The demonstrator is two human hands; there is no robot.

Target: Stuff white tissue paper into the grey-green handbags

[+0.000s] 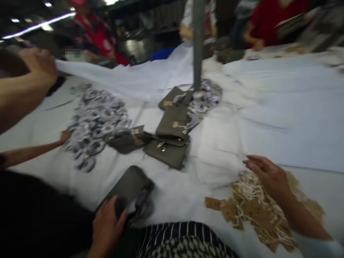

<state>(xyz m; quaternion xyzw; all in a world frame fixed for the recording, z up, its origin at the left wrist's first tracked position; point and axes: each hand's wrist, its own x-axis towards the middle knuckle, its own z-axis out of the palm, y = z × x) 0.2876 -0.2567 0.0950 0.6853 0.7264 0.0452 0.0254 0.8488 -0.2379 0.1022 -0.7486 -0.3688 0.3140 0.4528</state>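
My left hand (pixel 107 222) grips the near side of an olive-grey handbag (pixel 130 182), with a blurred greyish wrapped piece (pixel 141 206) hanging at the bag's right side. Over on the right, my right hand (pixel 268 175) hovers at the upper edge of a heap of brown paper tags (pixel 252 211) with white strings. Its fingers are stretched out, and nothing shows in them. Several more olive-grey bags (pixel 170 150) with small tan tags and gold-coloured fittings lie in the middle of the table.
A co-worker's hand (pixel 66 136) touches a pile of coiled, grey-wrapped pieces (pixel 96 118); another raised hand (pixel 40 62) is above. A grey post (pixel 198 43) stands beside a smaller pile (pixel 205 96). White sheets (pixel 292 118) cover the right side. People work across the table.
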